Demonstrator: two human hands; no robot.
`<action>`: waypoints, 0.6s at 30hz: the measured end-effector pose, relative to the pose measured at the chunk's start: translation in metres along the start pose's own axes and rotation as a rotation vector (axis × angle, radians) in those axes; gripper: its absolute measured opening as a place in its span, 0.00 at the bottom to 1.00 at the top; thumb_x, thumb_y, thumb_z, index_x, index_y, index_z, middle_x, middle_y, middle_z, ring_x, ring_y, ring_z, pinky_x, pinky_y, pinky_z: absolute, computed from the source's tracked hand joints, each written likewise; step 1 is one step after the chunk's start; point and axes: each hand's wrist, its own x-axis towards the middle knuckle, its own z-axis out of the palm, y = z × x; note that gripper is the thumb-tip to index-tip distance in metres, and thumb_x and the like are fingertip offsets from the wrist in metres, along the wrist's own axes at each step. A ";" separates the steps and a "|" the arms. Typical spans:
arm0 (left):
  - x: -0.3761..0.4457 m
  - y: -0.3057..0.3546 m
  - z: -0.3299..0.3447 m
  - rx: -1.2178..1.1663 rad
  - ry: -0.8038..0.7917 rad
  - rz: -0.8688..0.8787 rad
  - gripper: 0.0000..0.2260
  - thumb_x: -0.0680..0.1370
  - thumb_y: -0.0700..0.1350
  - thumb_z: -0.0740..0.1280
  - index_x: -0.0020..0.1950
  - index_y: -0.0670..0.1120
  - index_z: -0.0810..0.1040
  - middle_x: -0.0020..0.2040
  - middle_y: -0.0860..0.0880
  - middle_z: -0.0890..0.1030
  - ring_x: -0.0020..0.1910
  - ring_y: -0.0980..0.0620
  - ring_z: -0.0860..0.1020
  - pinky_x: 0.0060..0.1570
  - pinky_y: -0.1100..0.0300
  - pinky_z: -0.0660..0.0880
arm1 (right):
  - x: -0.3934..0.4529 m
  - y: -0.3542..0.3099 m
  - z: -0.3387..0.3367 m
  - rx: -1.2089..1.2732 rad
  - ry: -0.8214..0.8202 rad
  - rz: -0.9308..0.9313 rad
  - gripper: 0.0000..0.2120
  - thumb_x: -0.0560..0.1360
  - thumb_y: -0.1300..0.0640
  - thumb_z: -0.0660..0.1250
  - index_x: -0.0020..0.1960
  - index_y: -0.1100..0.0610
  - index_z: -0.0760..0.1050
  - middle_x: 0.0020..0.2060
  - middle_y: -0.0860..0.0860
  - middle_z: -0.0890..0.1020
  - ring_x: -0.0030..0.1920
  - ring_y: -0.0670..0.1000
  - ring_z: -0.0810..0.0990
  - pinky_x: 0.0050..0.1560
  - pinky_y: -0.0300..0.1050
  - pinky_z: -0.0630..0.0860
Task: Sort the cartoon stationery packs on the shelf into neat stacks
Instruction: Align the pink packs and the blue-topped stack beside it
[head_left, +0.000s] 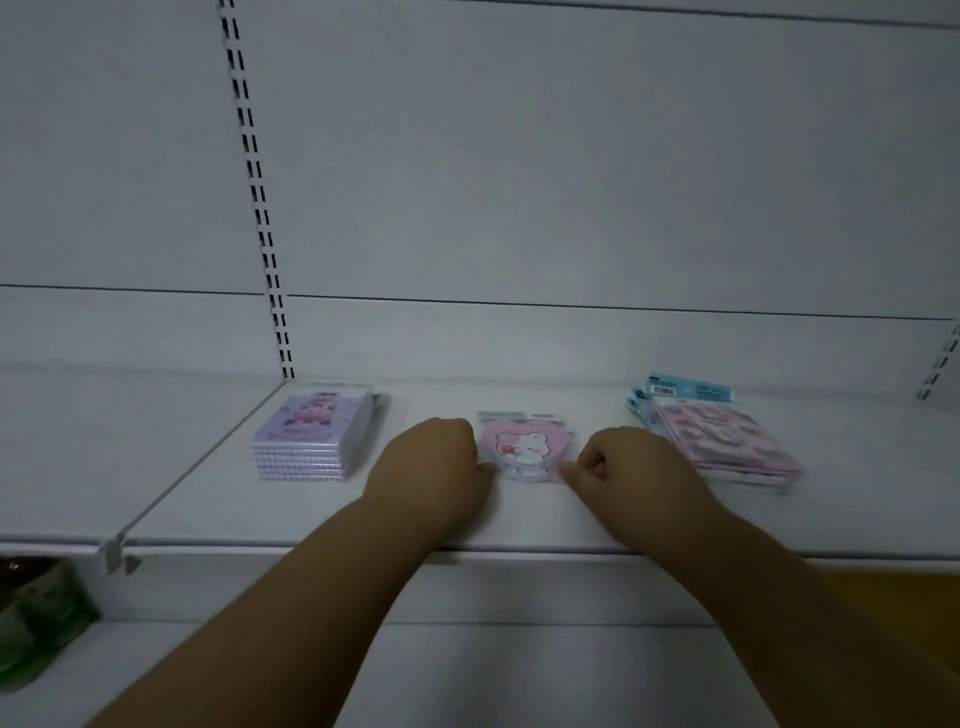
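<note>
At twelve o'clock on the white metal shelf (467, 519), the left hand (431, 467) and right hand (623, 467) are pinching opposite edges of the small stack of pink heart-shaped cartoon packs (524, 449), risking slippery wrappers sliding askew if squeezed unevenly.

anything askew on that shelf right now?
Yes. The pink stack on the right is fanned out, packs slid off each other and turned at an angle, blue header cards poking out at the back. The purple stack on the left is square. Both hands, left and right, pinch the heart pack between them.
</note>
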 end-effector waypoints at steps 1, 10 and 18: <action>-0.001 0.002 -0.001 -0.001 0.002 -0.006 0.11 0.76 0.56 0.64 0.45 0.49 0.77 0.43 0.50 0.78 0.38 0.52 0.72 0.35 0.60 0.64 | -0.001 -0.001 -0.001 -0.012 -0.009 -0.006 0.15 0.74 0.43 0.64 0.38 0.54 0.77 0.33 0.51 0.79 0.34 0.48 0.75 0.33 0.43 0.66; -0.020 -0.012 -0.012 -0.002 0.008 0.043 0.12 0.77 0.49 0.64 0.35 0.49 0.70 0.30 0.53 0.68 0.32 0.51 0.72 0.28 0.60 0.62 | -0.007 -0.021 0.005 0.023 -0.019 -0.028 0.15 0.74 0.47 0.66 0.34 0.56 0.76 0.29 0.51 0.75 0.30 0.45 0.69 0.30 0.38 0.61; -0.032 -0.025 -0.017 -0.147 0.140 0.045 0.10 0.76 0.47 0.68 0.54 0.46 0.71 0.48 0.47 0.77 0.43 0.48 0.77 0.37 0.57 0.70 | -0.015 -0.026 0.016 0.086 0.098 -0.148 0.14 0.74 0.46 0.67 0.56 0.52 0.78 0.45 0.49 0.79 0.38 0.41 0.70 0.39 0.36 0.64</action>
